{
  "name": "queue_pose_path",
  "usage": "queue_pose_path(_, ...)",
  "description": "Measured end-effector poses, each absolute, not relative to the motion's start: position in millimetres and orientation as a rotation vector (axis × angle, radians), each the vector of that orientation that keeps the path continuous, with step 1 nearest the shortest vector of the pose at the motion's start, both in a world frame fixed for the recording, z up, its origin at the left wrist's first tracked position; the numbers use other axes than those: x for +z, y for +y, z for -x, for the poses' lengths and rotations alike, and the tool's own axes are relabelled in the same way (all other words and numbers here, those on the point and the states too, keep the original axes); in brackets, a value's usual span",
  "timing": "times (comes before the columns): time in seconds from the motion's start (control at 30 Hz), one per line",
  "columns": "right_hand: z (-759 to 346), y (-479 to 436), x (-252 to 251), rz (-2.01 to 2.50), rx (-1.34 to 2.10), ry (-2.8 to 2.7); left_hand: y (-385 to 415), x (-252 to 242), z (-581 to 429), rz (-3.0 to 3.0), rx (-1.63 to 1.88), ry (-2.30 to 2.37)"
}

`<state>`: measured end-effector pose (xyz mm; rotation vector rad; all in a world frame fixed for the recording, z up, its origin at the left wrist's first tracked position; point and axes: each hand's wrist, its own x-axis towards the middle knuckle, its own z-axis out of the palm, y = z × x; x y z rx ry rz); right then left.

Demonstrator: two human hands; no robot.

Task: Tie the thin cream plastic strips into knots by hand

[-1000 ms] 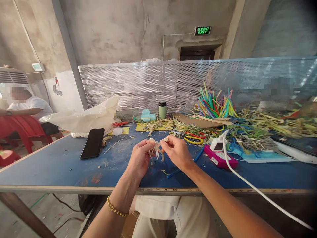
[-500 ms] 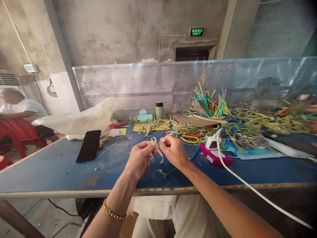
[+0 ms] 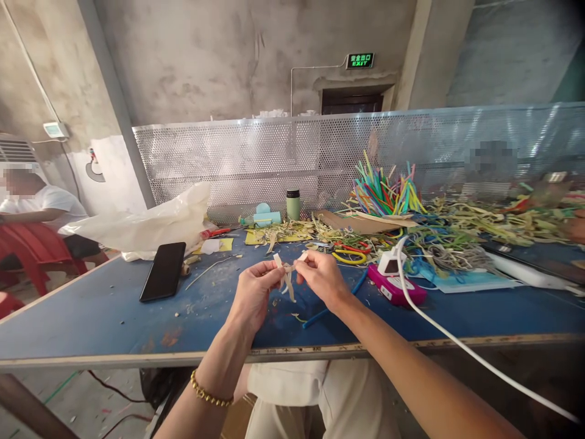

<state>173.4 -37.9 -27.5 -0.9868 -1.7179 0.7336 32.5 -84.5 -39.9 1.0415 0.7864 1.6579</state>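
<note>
Left hand (image 3: 255, 289) and right hand (image 3: 323, 279) both pinch pale strip (image 3: 289, 288) over near table (image 3: 100, 323). Advise: fingertips close, tension light, no twisting.

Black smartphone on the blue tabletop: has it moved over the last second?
No. The black smartphone keeps its place relative to the reddish-brown stain on the blue tabletop; both shift together as the view does.

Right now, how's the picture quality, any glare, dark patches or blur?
Head view: pale glare streaks the perforated screen toward the right; head view: the top right corner goes black, and shadow lies under the table; head view: pixelation hides the head of the seated person at left; head view: the pale strips at the left grip and right grip look slightly soft.
</note>
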Motion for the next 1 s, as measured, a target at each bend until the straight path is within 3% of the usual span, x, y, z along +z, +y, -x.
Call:
queue_pose_path(0.43,-176,-46,-25,0.854,1.210,-1.880,-78,-44,-26,-0.930,1.780,0.848)
queue_pose_path(0.83,-178,-48,-24,0.581,1.283,-1.822,-77,-44,-26,-0.862,1.857,1.047)
queue_pose_path(1.0,-180,-47,-25,0.556,1.122,-1.877,-78,-44,-26,-0.874,1.821,1.023)
